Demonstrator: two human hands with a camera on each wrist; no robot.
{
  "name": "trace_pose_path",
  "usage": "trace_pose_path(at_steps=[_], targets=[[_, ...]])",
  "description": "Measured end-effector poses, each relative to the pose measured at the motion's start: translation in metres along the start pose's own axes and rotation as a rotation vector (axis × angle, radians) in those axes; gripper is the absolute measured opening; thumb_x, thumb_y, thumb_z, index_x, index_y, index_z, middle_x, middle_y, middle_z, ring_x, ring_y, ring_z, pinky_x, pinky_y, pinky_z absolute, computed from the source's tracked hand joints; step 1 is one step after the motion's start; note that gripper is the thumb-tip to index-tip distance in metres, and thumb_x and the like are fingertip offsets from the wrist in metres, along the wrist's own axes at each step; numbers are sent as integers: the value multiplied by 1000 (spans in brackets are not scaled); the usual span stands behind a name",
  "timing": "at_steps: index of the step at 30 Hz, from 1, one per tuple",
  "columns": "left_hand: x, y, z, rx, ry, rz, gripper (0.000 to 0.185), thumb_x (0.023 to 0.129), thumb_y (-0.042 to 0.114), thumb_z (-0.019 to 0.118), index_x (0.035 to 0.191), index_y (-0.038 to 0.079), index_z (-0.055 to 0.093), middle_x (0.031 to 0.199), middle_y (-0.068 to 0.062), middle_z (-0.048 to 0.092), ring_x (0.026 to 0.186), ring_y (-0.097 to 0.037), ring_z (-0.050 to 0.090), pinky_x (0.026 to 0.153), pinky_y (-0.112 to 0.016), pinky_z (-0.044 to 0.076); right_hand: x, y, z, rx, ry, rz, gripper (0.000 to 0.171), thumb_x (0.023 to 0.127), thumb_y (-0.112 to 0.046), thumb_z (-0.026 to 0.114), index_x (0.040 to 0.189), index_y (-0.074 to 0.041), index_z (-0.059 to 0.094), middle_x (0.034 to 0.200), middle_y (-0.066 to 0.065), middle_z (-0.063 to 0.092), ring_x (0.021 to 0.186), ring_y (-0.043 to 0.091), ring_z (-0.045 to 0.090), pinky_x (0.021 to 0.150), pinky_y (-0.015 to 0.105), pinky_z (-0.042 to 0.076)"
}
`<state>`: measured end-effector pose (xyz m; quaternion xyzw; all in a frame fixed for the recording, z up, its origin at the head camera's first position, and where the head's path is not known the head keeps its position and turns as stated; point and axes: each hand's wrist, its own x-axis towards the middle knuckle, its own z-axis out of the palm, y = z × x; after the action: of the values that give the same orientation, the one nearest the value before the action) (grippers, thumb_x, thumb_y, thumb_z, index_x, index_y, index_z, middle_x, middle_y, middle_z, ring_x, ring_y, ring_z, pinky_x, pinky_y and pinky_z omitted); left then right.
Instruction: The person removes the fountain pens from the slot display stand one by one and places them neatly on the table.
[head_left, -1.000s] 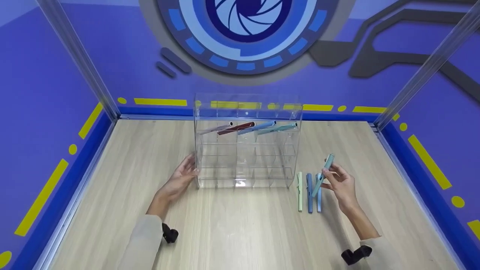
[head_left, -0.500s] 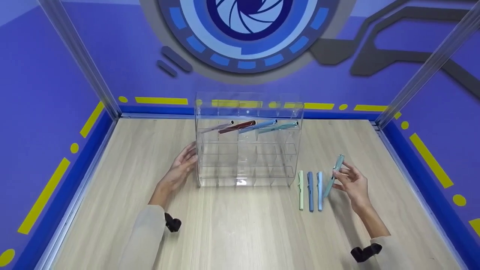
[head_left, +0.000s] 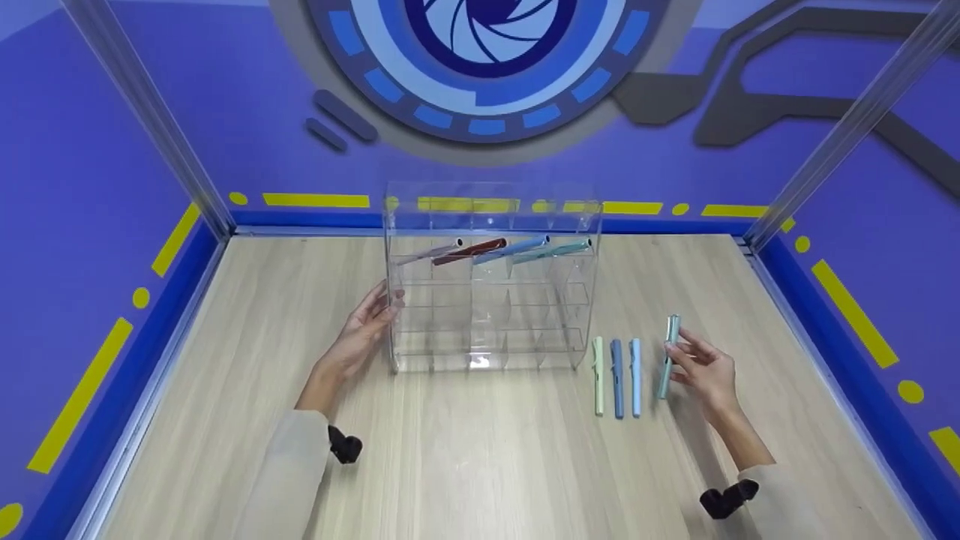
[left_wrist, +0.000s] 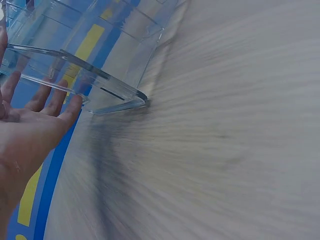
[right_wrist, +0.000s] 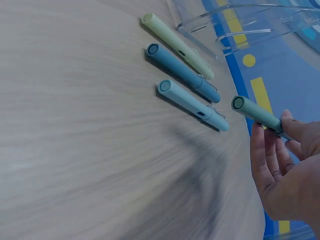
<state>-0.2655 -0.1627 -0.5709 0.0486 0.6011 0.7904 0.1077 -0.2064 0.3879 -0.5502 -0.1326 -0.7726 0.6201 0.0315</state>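
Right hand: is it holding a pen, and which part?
Yes. The right hand pinches the teal pen around its middle; the left hand holds nothing.

Your right hand (right_wrist: pixel 292 172) covers the far end of the teal pen (right_wrist: pixel 256 114) and runs off the right-wrist picture's edge. Your left hand (left_wrist: pixel 25 130) is cut by the left-wrist edge, where the tabletop (left_wrist: pixel 225 150) blurs.

Bright even light, wrist views motion-blurred
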Motion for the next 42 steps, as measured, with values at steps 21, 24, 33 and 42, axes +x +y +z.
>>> trace_pose_path(at_steps=[21,24,33,42], targets=[[3,3,-1,55,-31,-6,65,109,20,49,165,19,16,168,-11,28,158,-29,23,133,-45,15,0,25,8,-412,-27,-83,38,95,-12,74,126,9,67,102,23,75,73,5,72,60,19,61],[3,2,0,54,-37,-11,66,110,20,48,166,18,13,169,-11,25,159,-29,19,133,-44,11,0,27,10,-455,-16,-104,37,94,-12,74,124,9,68,102,24,75,72,5,71,59,18,60],[3,-3,0,23,-24,-10,66,110,17,47,166,17,13,169,-12,25,160,-29,18,133,-41,15,-4,33,11,-469,-27,-94,43,97,-19,72,129,9,64,105,25,72,73,8,68,59,18,60],[-2,-3,-1,42,-17,7,67,109,16,47,165,15,11,169,-14,24,159,-31,19,132,-42,16,5,8,11,-431,-23,-133,37,104,-24,62,125,5,67,106,28,71,72,15,73,60,22,62]])
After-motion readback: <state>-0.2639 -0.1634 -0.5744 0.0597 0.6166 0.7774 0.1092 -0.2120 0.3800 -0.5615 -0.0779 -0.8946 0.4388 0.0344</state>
